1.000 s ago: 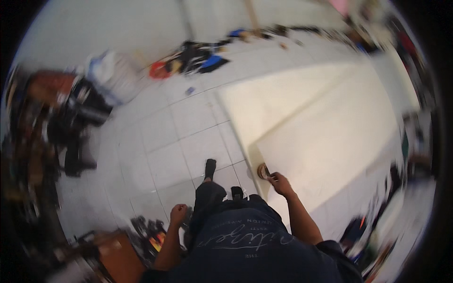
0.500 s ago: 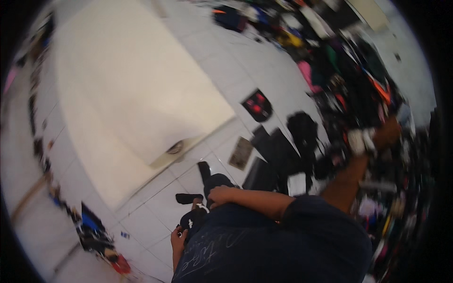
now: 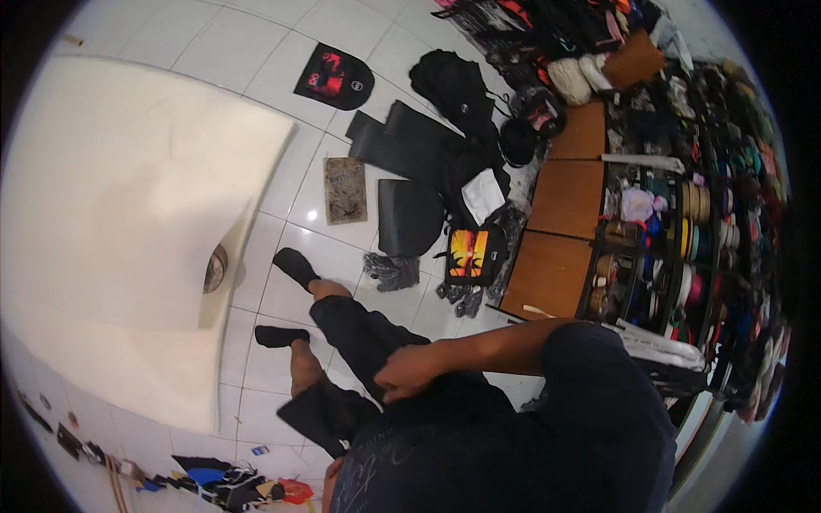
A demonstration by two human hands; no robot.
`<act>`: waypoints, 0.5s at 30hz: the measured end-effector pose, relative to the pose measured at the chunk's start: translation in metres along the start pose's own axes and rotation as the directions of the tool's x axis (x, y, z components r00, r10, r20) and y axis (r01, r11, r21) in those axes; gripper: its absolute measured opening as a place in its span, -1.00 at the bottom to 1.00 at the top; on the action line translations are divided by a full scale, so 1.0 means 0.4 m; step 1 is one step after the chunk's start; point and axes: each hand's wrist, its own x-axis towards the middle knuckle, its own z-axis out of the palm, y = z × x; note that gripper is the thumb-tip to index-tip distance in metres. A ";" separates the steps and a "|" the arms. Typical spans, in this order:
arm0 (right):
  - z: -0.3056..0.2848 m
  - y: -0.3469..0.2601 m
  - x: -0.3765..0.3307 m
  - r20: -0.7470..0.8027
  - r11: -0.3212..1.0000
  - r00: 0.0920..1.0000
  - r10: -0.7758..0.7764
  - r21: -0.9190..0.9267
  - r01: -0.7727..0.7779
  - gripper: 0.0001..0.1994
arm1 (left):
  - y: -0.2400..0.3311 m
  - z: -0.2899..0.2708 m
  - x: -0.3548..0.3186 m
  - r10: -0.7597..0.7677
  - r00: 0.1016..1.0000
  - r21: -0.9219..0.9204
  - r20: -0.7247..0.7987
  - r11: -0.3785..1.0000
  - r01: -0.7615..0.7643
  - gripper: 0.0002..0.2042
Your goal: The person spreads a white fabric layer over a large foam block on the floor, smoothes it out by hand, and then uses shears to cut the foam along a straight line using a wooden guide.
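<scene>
My right hand (image 3: 410, 372) rests by the thigh of my dark shorts (image 3: 363, 329), its fingers curled in. Whether anything is inside those fingers is hidden. Only a small part of my left hand (image 3: 334, 472) shows, beside the dark shirt (image 3: 505, 453), and its fingers are out of sight. Between the two hands, dark cloth (image 3: 318, 417) spreads out around my lower leg. My feet, in black socks (image 3: 295, 267), are on the white tiled floor.
A large cream sheet (image 3: 128, 214) covers the floor at left, with a round object (image 3: 215, 268) at its edge. Black cut pieces (image 3: 410, 218), a black backpack (image 3: 451, 90) and a stained board (image 3: 345, 190) lie ahead. Packed shelves (image 3: 693, 214) and brown panels (image 3: 560, 197) stand right.
My view has swung to the right, so the sheet sits further left and the shelves show more fully. The right hand stays near my thigh; the left hand is now mostly hidden.
</scene>
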 end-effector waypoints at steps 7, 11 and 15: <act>0.058 0.126 0.174 0.106 0.983 0.994 -0.018 0.185 -0.002 -0.50 | -0.193 -0.171 0.233 -0.227 0.907 0.444 0.353 0.895 0.052 -0.81; -0.023 0.237 0.467 -0.244 0.990 0.960 -0.133 -0.073 0.119 -0.60 | -0.025 -0.212 0.418 -0.386 0.858 0.631 0.339 0.770 0.097 -0.76; -0.200 0.332 0.683 -0.705 0.962 0.656 -0.270 -0.176 0.207 -0.64 | 0.386 -0.237 0.619 0.311 0.907 0.652 -0.283 0.756 -0.056 -0.88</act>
